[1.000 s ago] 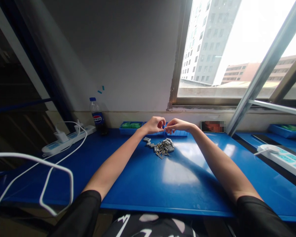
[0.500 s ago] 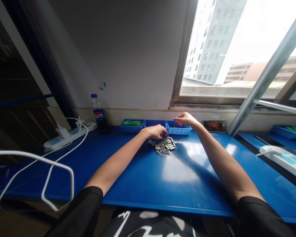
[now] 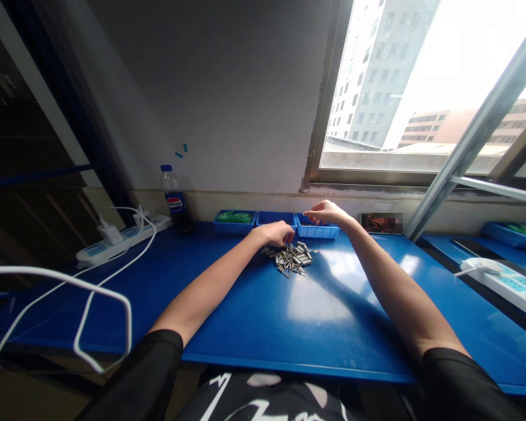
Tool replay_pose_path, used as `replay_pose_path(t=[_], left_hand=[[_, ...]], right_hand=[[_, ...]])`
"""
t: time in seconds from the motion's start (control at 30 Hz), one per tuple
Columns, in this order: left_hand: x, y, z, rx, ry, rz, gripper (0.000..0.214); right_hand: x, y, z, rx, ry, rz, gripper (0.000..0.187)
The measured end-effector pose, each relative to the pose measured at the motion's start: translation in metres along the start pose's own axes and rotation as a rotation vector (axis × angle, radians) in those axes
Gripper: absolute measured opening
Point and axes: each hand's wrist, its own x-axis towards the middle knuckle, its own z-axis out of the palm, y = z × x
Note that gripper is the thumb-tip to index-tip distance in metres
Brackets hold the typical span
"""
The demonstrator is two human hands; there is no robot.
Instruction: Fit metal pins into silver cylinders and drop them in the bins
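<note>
A pile of small metal parts (image 3: pixel 294 258), silver cylinders and thin brass-coloured pins, lies on the blue table. My left hand (image 3: pixel 281 233) is at the far edge of this pile, its fingers curled down and closed. Whatever they hold is hidden behind the hand. Over the right-hand blue bin (image 3: pixel 324 232) hovers my right hand (image 3: pixel 326 211), thumb and fingertips pinched together and pointing left. Anything in that pinch is too small to name. Small dark pieces show inside this bin. The middle blue bin (image 3: pixel 269 219) stands just beyond my left hand.
A blue bin (image 3: pixel 234 228) with green contents stands left in the row. Behind it, farther left, are a cola bottle (image 3: pixel 174 202) and a white power strip (image 3: pixel 127 240) with a looping cable (image 3: pixel 129 304). A phone (image 3: pixel 381 223) leans at the wall; another power strip (image 3: pixel 508 283) lies right.
My right hand has shifted slightly left over the right-hand bin. My left hand has moved a little left at the pile's far edge, its fingers drawn in more.
</note>
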Motion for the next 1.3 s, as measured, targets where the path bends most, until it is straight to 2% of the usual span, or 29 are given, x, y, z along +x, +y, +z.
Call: replay_pose_path(t=[0.17,0.57,0.63,0.77,0.87,1.03,1.3], left_hand=[[0.000,-0.006,-0.002,0.067,-0.018,-0.021,0.013],[-0.002,-0.002,-0.005,0.144,-0.158,-0.073,0.018],[-0.003,-0.002,-0.009,0.144,-0.148,-0.062,0.020],[-0.003,-0.002,-0.013,0.060,-0.034,0.051,0.031],[-0.001,-0.001,-0.009,0.026,-0.043,0.120,0.037],[0.001,-0.002,-0.002,0.062,-0.043,0.085,0.027],[-0.002,0.000,-0.007,0.105,-0.082,0.028,0.015]], right_hand=[[0.001,0.002,0.000,-0.022,-0.029,-0.018,0.039],[0.003,0.004,0.003,-0.016,-0.077,-0.037,0.038],[0.003,0.004,0.003,-0.010,-0.077,-0.038,0.038],[0.005,0.006,0.002,0.008,-0.068,-0.043,0.038],[0.005,0.007,0.002,0.010,-0.075,-0.037,0.039],[0.005,0.005,0.002,0.010,-0.088,-0.043,0.040],[-0.001,-0.001,0.004,0.004,-0.113,-0.067,0.045]])
